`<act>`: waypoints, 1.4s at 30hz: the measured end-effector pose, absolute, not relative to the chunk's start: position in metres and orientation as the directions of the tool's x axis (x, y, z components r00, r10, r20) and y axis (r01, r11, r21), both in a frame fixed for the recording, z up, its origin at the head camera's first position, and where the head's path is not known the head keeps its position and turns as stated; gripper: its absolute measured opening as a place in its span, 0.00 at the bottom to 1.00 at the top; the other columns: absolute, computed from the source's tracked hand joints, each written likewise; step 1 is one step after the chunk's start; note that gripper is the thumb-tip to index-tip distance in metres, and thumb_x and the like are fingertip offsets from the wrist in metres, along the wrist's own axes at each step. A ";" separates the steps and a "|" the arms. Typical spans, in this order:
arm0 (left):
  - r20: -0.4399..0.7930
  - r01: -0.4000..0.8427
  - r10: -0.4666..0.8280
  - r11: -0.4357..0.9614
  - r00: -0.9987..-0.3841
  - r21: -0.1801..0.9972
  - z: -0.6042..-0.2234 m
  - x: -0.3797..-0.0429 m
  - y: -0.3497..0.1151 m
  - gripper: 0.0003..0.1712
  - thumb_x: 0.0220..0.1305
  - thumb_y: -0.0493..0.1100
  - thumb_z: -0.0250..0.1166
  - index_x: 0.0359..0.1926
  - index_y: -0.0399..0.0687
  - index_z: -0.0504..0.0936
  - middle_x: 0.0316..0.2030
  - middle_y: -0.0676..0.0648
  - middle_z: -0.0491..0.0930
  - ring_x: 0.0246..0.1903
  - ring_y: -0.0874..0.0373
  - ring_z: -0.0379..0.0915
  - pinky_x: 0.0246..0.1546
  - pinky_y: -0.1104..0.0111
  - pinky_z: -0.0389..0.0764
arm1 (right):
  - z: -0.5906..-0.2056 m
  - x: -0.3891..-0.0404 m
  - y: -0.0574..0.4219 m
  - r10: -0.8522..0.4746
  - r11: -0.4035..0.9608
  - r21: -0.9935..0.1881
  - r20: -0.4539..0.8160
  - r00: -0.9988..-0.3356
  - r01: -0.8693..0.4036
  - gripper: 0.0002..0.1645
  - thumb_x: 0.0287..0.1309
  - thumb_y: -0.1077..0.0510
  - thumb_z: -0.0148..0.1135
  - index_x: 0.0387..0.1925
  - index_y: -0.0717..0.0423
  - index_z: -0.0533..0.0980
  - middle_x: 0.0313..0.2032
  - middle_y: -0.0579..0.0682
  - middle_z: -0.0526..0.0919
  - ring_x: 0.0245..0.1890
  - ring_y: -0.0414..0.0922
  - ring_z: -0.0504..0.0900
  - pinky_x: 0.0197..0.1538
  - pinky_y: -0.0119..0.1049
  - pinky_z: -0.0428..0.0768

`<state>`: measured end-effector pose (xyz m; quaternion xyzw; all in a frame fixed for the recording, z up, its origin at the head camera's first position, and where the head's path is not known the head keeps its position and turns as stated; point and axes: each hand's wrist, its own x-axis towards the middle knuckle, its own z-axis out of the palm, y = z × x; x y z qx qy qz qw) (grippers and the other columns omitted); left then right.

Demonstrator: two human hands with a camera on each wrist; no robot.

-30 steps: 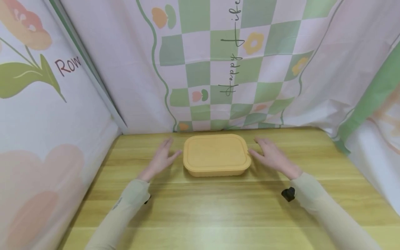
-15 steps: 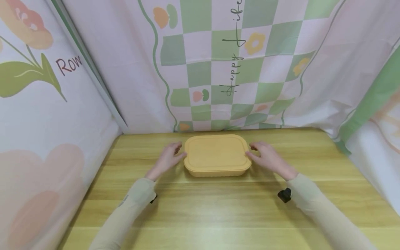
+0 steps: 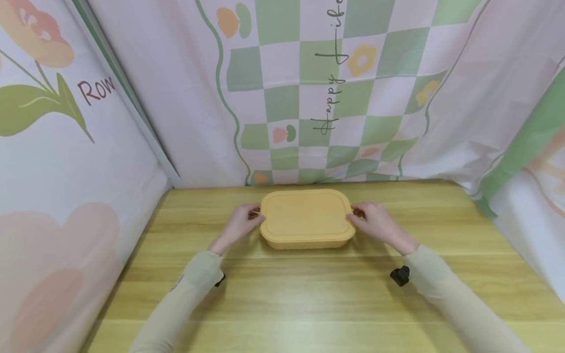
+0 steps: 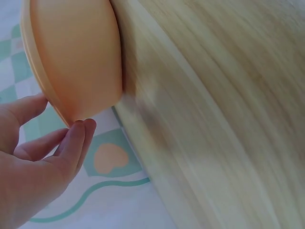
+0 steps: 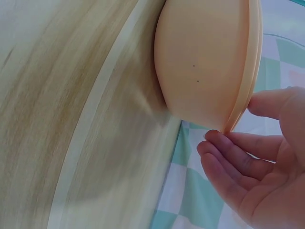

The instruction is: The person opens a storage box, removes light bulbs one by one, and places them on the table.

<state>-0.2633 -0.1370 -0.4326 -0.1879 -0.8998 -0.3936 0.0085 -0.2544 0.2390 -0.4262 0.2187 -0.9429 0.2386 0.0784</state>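
A yellow rectangular food container (image 3: 306, 244) with rounded corners stands on the table, its flat lid (image 3: 306, 213) in place on top. At the container's left end, my left hand (image 3: 238, 224) pinches the lid's rim, thumb above and curled fingers below, as the left wrist view shows. My right hand (image 3: 379, 226) grips the rim at the opposite end in the same way; in the right wrist view its thumb (image 5: 269, 102) presses the lid's edge and the fingertips touch under it. The container's inside is hidden by the lid.
The wooden table (image 3: 282, 294) reaches back to a green-and-white checked curtain (image 3: 311, 103) just behind the container. A white flower-printed cloth (image 3: 66, 186) hangs along the left side, and another cloth (image 3: 529, 206) hangs on the right.
Both hands have moved inward to the container's ends. Their spread fingers have curled in, and they now pinch the lid's rim. The container has stayed in place.
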 end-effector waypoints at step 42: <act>0.125 0.287 0.293 0.615 -0.948 0.735 -0.432 -0.270 -0.132 0.22 0.66 0.39 0.65 0.56 0.27 0.79 0.48 0.31 0.83 0.47 0.41 0.83 0.50 0.56 0.86 | -0.422 -0.256 0.235 -0.357 0.800 -0.421 0.239 -0.903 -0.428 0.11 0.65 0.58 0.61 0.26 0.57 0.76 0.18 0.46 0.76 0.17 0.36 0.66 0.22 0.27 0.66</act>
